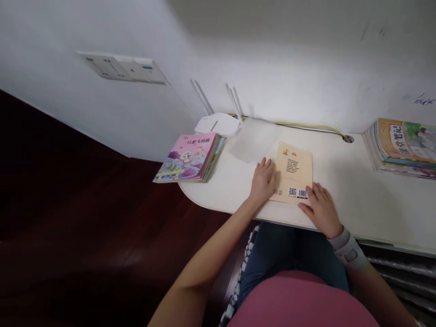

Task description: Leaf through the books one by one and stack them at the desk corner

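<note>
A person is sitting at a white desk (340, 190), and both hands are lying on a thin cream booklet (293, 170). The booklet is lying flat near the front edge of the desk, with its back cover up; a barcode and a square code are showing at its near edge. The left hand (263, 179) is resting palm down on the left edge of the booklet, with the fingers straight and close together. The right hand (320, 209) is lying flat at the near right corner, its fingers slightly spread and touching the cover beside the barcode. A grey band is wrapping the right wrist. At the left end of the desk a pink picture book (189, 156) is lying on a small pile. Behind it a white router (220, 122) is standing. A stack of books (403, 145) is sitting at the far right.
</note>
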Motion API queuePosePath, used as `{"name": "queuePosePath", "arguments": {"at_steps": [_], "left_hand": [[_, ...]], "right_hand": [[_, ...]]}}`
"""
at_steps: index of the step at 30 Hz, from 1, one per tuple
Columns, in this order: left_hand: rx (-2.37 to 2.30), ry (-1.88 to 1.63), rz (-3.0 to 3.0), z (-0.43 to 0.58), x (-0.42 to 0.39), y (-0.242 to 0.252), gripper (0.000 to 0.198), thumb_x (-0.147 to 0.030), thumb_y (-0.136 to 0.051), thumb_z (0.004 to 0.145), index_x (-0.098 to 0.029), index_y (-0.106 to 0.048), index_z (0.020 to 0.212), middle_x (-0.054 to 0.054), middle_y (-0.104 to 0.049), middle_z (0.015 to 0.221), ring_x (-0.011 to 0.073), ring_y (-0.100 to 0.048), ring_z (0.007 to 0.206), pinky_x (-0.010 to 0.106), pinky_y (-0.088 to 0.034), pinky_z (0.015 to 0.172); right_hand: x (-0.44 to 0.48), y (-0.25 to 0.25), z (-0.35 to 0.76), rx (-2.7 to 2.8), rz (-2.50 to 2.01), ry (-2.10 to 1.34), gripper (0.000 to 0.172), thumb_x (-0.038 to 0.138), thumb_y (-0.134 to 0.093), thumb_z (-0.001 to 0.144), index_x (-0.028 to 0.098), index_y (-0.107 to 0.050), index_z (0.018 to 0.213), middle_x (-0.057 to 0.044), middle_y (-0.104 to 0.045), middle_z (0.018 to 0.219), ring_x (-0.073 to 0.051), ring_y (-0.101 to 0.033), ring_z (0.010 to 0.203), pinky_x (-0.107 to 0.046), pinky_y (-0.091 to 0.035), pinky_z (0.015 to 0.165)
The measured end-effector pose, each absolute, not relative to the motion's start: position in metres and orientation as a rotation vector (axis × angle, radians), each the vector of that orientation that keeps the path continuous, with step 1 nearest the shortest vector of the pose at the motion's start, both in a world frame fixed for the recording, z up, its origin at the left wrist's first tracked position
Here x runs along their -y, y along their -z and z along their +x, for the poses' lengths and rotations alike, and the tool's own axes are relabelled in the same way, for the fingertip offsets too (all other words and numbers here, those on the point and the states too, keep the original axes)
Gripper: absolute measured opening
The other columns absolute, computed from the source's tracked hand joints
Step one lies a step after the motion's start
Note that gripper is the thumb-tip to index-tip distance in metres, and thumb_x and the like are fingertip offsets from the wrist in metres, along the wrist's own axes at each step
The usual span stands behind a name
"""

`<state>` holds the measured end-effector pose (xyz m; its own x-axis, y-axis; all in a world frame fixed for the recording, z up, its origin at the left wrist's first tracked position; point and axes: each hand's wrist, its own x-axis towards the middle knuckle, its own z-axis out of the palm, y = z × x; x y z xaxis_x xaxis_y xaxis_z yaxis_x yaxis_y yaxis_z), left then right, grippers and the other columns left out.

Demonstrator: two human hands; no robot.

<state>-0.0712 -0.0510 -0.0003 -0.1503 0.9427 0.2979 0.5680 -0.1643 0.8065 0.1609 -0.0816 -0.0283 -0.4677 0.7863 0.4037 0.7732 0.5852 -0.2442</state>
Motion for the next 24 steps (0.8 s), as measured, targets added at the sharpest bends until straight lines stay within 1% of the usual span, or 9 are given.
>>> {"name": "queuePosePath", "arguments": {"at_steps": [4,6,9,12,15,17,19,21,24], "left_hand": [[-1.307,-1.391,1.386,-0.059,0.064,-0.016,0.057,-0.055,-0.034,0.093,-0.018,-0.054,0.132,0.013,-0.051,0.141,0.0283,-0.044,0.133,0.049,-0.035,0.11],[-1.122,-1.381,1.385,-0.046,0.071,-0.025,0.063,-0.06,-0.027,0.093,-0.022,-0.044,0.141,0.011,-0.043,0.148,0.0279,-0.042,0.134,0.047,-0.036,0.11],[-0.996,-1.27,1.701,-0.019,0.077,-0.03,0.075,-0.066,-0.035,0.089,-0.024,-0.026,0.15,0.009,-0.02,0.158,0.0293,-0.021,0.144,0.046,-0.021,0.118],[-0.937,-1.131,2.116,0.007,0.077,-0.024,0.089,-0.067,-0.045,0.084,-0.022,-0.012,0.153,0.015,-0.005,0.16,0.0333,-0.003,0.146,0.052,-0.008,0.118],[-0.912,-1.073,2.349,0.024,0.073,-0.013,0.091,-0.059,-0.049,0.086,-0.025,0.002,0.153,0.015,0.004,0.16,0.0341,0.003,0.146,0.057,-0.009,0.117],[-0.934,-1.079,2.377,0.029,0.072,-0.009,0.087,-0.051,-0.048,0.09,-0.027,0.009,0.152,0.013,0.008,0.16,0.0319,0.003,0.147,0.055,-0.014,0.117],[-0.997,-1.091,2.374,0.03,0.071,-0.009,0.086,-0.045,-0.049,0.091,-0.029,0.011,0.151,0.012,0.01,0.16,0.03,0.001,0.147,0.053,-0.019,0.116],[-1.061,-1.11,2.4,0.028,0.072,-0.01,0.086,-0.04,-0.05,0.092,-0.028,0.011,0.151,0.011,0.01,0.16,0.0299,0.0,0.147,0.053,-0.022,0.116],[-1.075,-1.125,2.541,0.025,0.071,-0.009,0.076,-0.024,-0.044,0.093,-0.029,0.005,0.152,0.01,0.009,0.16,0.0297,0.002,0.147,0.055,-0.022,0.115]], "right_hand": [[0.081,0.025,0.161,2.342,-1.272,-0.108,0.059,0.054,-0.045,0.09,0.012,-0.051,0.131,-0.024,-0.047,0.141,-0.039,-0.042,0.131,-0.055,-0.037,0.104],[0.08,0.023,0.161,2.328,-1.271,-0.173,0.057,0.053,-0.043,0.092,0.01,-0.055,0.127,-0.023,-0.045,0.143,-0.037,-0.041,0.132,-0.053,-0.036,0.106],[0.08,0.016,0.164,2.196,-1.216,-0.339,0.049,0.047,-0.032,0.096,0.017,-0.059,0.123,-0.016,-0.054,0.137,-0.03,-0.047,0.129,-0.049,-0.037,0.107],[0.08,-0.001,0.173,1.926,-1.138,-0.526,0.051,0.047,-0.025,0.097,0.02,-0.06,0.121,-0.011,-0.064,0.124,-0.024,-0.059,0.114,-0.042,-0.047,0.097],[0.079,-0.026,0.185,1.762,-1.164,-0.633,0.047,0.053,-0.04,0.092,0.018,-0.065,0.111,-0.008,-0.072,0.098,-0.023,-0.067,0.09,-0.035,-0.053,0.08],[0.078,-0.04,0.191,1.713,-1.234,-0.687,0.041,0.053,-0.049,0.088,0.017,-0.069,0.087,-0.004,-0.07,0.074,-0.019,-0.065,0.069,-0.03,-0.051,0.066],[0.076,-0.048,0.194,1.671,-1.293,-0.771,0.042,0.051,-0.052,0.085,0.017,-0.066,0.067,-0.001,-0.065,0.059,-0.017,-0.06,0.057,-0.027,-0.047,0.056],[0.073,-0.05,0.195,1.678,-1.295,-0.913,0.043,0.051,-0.053,0.084,0.017,-0.064,0.062,-0.001,-0.064,0.056,-0.016,-0.059,0.055,-0.027,-0.046,0.052],[0.068,-0.046,0.197,1.788,-1.216,-1.102,0.046,0.056,-0.051,0.084,0.017,-0.066,0.064,-0.001,-0.066,0.058,-0.019,-0.064,0.06,-0.029,-0.05,0.057]]}}
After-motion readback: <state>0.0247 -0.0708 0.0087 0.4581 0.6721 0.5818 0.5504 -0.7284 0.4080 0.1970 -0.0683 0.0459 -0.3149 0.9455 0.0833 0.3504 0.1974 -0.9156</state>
